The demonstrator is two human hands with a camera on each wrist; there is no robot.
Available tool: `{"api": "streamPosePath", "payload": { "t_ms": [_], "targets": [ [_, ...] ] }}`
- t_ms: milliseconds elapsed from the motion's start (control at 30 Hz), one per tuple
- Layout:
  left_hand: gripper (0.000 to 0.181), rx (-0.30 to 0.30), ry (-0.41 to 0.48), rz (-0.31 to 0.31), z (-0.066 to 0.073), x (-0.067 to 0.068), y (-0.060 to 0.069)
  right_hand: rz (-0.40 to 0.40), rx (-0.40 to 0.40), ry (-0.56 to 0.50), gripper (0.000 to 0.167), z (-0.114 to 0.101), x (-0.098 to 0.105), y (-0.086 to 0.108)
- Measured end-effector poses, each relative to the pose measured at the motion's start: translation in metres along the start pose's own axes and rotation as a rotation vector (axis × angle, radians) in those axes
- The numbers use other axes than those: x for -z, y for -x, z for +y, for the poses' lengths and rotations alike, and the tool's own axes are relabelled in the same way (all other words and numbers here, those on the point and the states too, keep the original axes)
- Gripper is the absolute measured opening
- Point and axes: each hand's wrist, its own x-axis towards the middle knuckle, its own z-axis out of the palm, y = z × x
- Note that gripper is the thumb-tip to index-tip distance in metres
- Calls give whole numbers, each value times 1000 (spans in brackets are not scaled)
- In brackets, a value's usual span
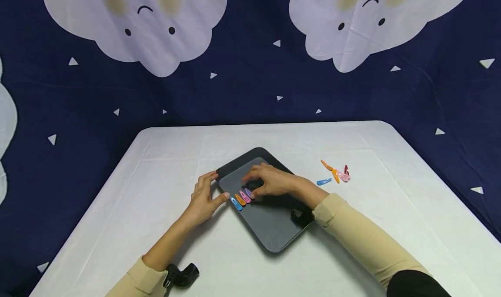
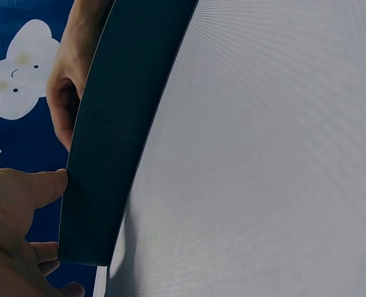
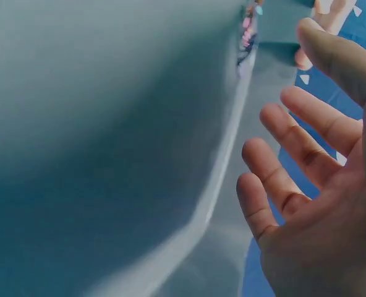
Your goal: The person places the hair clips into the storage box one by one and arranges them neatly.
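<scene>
Fingers of the right hand (image 1: pixel 274 180) bent loosely, thumb apart from the rest, a moderate gap between; thumb tip is right by the purple clip (image 1: pixel 247 192), touching or just beside it, can't tell which. No clip visible between these fingers in the right wrist view, so the pose looks more like nudging or lining up than lifting. Purple clip is in the dark grey tray (image 1: pixel 274 229), at the far end of a slanted row: light blue clip (image 1: pixel 236 203) nearest the person, then orange clip (image 1: pixel 240 199), then pink clip (image 1: pixel 245 196). All four sit side by side along the left long wall, roughly parallel; that wall probably serves as a straight guide for even spacing. Left hand (image 1: pixel 203 200) is at the tray's left corner, fingers fairly straight and spread from the thumb; thumb tip on the long wall's rim, other fingertips around the corner. Not wrapped round anything; likely bracing the tray so it won't slide while the right hand works inside. Tray lies skewed on the white desk (image 1: pixel 172 179), one corner towards the person, which seems to put the row within easy reach of both hands. Loose pile of clips (image 1: pixel 335 175) on the desk off the tray's right side, orange, blue, pink and dark red, some overlapping; handy for the right arm, presumably why it's there.
</scene>
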Motion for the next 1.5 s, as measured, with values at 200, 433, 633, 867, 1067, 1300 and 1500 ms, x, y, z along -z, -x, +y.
{"api": "streamPosePath", "payload": {
  "t_ms": [200,433,633,867,1067,1300,1500],
  "targets": [
    [70,5,2,-4,-1,0,0,58,12,-41,52,-2,17,8],
    [70,-5,4,0,-1,0,1,136,22,-112,50,1,36,23],
    [70,-9,5,1,-1,0,0,232,-6,-115,49,6,51,44],
    [70,-7,1,7,0,1,0,290,-101,-139,48,15,65,75],
    [70,-7,2,4,1,1,0,317,-144,-125,49,26,64,99],
    [70,-6,-1,5,2,2,0,334,-233,-160,46,40,56,125],
    [70,-3,1,1,2,2,1,343,-291,-125,45,48,48,144]
  ]
}}
